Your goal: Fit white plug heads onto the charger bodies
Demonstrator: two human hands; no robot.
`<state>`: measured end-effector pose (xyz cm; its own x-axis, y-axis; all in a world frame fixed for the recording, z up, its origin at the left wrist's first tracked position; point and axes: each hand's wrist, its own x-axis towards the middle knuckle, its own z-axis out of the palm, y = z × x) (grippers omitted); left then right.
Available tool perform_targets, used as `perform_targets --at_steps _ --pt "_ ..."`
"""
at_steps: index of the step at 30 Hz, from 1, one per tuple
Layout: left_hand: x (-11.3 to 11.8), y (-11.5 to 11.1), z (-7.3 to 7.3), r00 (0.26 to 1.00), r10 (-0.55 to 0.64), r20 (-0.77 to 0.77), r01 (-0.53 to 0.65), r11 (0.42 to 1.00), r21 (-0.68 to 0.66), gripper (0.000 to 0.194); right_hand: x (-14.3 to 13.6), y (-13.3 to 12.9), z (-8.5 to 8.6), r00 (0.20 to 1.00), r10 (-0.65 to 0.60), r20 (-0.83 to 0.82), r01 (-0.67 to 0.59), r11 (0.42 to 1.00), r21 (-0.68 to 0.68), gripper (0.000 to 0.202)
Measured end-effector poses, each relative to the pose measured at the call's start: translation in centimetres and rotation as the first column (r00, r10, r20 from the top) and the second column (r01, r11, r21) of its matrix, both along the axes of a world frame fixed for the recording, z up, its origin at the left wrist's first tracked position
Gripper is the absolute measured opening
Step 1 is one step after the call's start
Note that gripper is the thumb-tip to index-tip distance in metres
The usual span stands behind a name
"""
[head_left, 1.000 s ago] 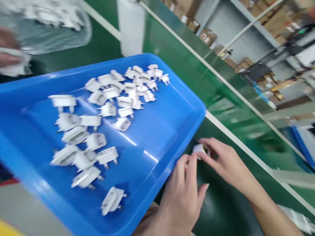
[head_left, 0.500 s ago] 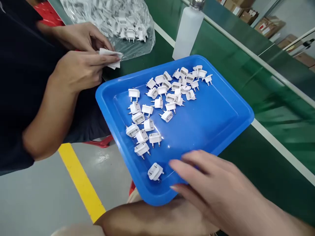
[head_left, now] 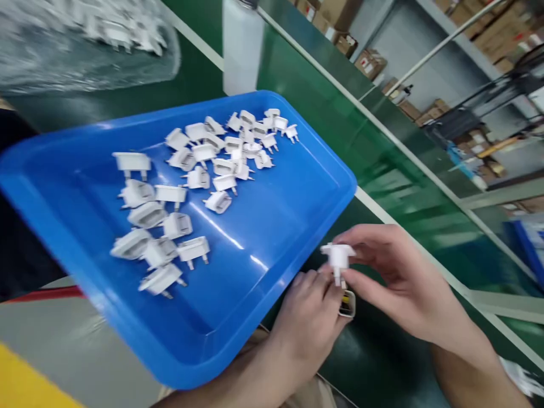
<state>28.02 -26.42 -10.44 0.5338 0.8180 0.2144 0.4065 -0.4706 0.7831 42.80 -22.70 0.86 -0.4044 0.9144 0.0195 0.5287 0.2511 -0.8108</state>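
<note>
Between the thumb and fingers of my right hand is a white plug piece, its pins pointing down. My left hand is just below and beside it, fingers curled around a small white hollow housing with something yellow inside; most of that housing is hidden. A blue tray lies to the left of both hands. Several white two-pin plug pieces are scattered over its left and far parts.
A white bottle stands beyond the tray. At the upper left lies a clear bag of white pieces. Cardboard boxes sit on shelving behind the green table. More white parts are at the lower right.
The view has shifted right. My right hand has picked up the plug piece from the tray's near corner and moved it beside my left hand, now visible. The other person's hands are out of view.
</note>
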Motion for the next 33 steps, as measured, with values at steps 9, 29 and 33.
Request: perform_targets --at_steps 9,29,33 --pt "-0.1 0.2 -0.2 0.994 -0.062 0.085 0.068 0.995 -0.075 0.031 7.4 -5.3 -4.9 0.841 -0.336 -0.423 0.204 0.923 -0.327 0.031" --pt "-0.4 1.0 1.0 0.997 -0.053 -0.064 0.057 0.997 0.060 0.024 5.0 -6.4 -7.7 0.956 -0.175 -0.234 0.218 0.960 0.176 0.020" --pt "-0.4 1.0 1.2 0.996 -0.053 -0.066 0.055 0.998 0.042 0.024 4.8 -6.5 -7.8 0.937 -0.217 -0.274 0.262 0.955 0.138 0.017"
